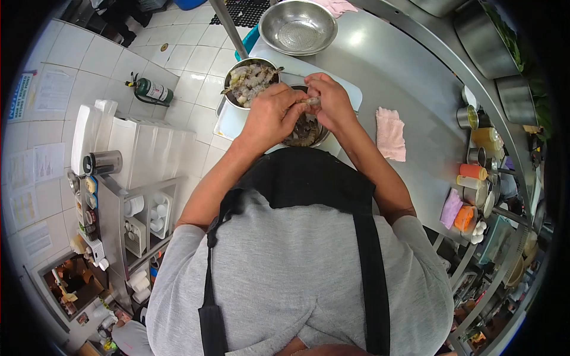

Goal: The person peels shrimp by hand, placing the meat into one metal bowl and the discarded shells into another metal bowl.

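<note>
Both my hands meet over a metal bowl [323,137] that holds greyish shrimp [304,132]. Between their fingertips is a single shrimp [313,101]. My left hand [272,115] pinches it from the left with thumb and fingers. From the right, my right hand [330,99] grips it with bent fingers, partly hiding it. To the left stands a second metal bowl [228,102], heaped with pale shrimp [252,82]. A white cutting board [351,92] lies beneath the bowls.
A metal colander [298,26] sits at the far edge of the steel counter [409,77]. A pink cloth [390,134] lies right of my right arm. Bottles and containers [473,172] line the right side. A fire extinguisher [153,91] is at the left wall.
</note>
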Motion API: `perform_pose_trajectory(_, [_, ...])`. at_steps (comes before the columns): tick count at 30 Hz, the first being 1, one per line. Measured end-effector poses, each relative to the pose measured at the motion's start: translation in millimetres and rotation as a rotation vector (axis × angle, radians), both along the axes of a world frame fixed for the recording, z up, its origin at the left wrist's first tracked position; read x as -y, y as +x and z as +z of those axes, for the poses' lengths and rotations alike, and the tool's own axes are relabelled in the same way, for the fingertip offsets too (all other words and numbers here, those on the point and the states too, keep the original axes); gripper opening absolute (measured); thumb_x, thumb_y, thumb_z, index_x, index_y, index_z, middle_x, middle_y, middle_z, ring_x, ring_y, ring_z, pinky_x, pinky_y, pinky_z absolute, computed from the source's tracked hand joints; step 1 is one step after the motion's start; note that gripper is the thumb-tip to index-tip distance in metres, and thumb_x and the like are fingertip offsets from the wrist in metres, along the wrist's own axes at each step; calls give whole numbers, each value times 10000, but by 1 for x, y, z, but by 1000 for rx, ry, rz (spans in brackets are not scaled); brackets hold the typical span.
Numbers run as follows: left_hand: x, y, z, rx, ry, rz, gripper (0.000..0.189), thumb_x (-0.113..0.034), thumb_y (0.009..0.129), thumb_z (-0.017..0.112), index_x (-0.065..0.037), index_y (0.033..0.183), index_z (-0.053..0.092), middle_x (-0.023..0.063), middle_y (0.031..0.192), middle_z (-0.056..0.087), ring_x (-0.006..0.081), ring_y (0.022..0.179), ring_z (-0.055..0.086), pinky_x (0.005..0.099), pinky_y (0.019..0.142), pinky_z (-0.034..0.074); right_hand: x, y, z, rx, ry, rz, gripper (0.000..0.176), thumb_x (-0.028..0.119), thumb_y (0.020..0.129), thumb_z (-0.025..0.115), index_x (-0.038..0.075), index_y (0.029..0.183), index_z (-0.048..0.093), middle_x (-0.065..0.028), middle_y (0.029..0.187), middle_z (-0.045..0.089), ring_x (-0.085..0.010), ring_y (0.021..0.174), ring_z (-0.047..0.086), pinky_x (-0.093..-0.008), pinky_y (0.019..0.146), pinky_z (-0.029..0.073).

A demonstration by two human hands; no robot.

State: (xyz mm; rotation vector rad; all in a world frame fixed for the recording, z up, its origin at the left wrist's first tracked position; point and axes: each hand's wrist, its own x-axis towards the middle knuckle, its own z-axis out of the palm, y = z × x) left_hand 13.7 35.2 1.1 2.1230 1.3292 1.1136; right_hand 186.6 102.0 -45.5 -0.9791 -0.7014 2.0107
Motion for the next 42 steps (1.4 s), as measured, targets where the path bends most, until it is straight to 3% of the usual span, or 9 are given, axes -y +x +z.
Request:
perform_pose_trajectory(6, [5, -6, 3, 97, -76, 84, 182, -96, 911, 742, -8, 1071, 738, 123, 905, 721, 275, 842, 702, 345, 756, 547, -27, 7, -22, -358, -361, -300, 151, 64, 924, 592, 27, 1070, 580, -40, 770, 499, -170, 608, 473, -333, 569, 476])
perform_pose_trajectory(11, [-11, -37, -13, 1506, -700, -133, 334, -227, 1025, 571, -19, 1275, 647, 119, 1184, 719, 298, 1056, 693, 457, 962, 521, -20, 27, -13, -372, -400, -167, 178, 26, 885, 563, 27, 1063, 569, -76, 852, 549, -181, 661, 501, -311, 571, 462])
perform_pose_trajectory(15, [-14, -41, -22, 1709, -742, -306, 350, -216, 1036, 529, -42, 1327, 615, 127, 1282, 673, 331, 1119, 672, 513, 1044, 516, -6, 24, -9, -162, -169, -2, 208, -29, 805, 511, 35, 989, 586, -81, 855, 575, -173, 671, 502, -292, 565, 441])
perform_pose_trajectory(17, [-15, -38, -35, 1615, -757, -281, 303, -198, 1050, 545, -47, 1291, 650, 105, 1227, 692, 269, 1063, 686, 459, 968, 557, -4, 29, -7, -164, -89, 124, 168, -4, 833, 521, 40, 977, 597, -59, 820, 561, -158, 671, 493, -279, 563, 422])
perform_pose_trajectory(19, [-6, -21, -22, 996, -733, 11, 276, -196, 1066, 566, -40, 1266, 675, 78, 1138, 709, 184, 994, 684, 374, 899, 574, 0, 31, 7, -103, -17, 147, 120, 28, 863, 560, 40, 975, 604, -54, 830, 576, -141, 672, 500, -273, 563, 418])
perform_pose_trajectory(23, [3, -15, -22, 632, -840, -210, 321, -239, 1091, 550, -11, 1273, 683, 39, 1029, 721, 96, 820, 636, 254, 790, 540, 5, 21, 36, 327, 355, 286, 143, 140, 932, 684, 27, 993, 623, -34, 852, 646, -89, 676, 551, -257, 580, 442])
perform_pose_trajectory(30, [4, -14, -28, 694, -871, -105, 339, -275, 1095, 550, -19, 1263, 695, 29, 1029, 716, 82, 816, 612, 244, 752, 505, 12, 11, 42, 564, 679, 316, 195, 146, 930, 741, -4, 974, 624, -60, 838, 702, -89, 706, 666, -258, 652, 509])
perform_pose_trajectory(38, [-2, -1, -15, 1075, -843, -44, 312, -266, 1085, 565, -38, 1229, 721, 4, 1081, 714, 65, 933, 629, 250, 723, 524, 16, -25, 21, 646, 976, -281, 196, 102, 930, 725, 2, 856, 574, -85, 721, 635, -125, 553, 598, -297, 502, 463])
perform_pose_trajectory(42, [-29, -25, -28, 261, -287, 170, 263, -207, 1048, 597, -35, 1175, 750, 111, 957, 753, 213, 797, 705, 351, 722, 558, -8, -22, -8, 401, 439, -246, 160, 84, 926, 710, 15, 891, 570, -64, 750, 620, -119, 540, 546, -285, 496, 444])
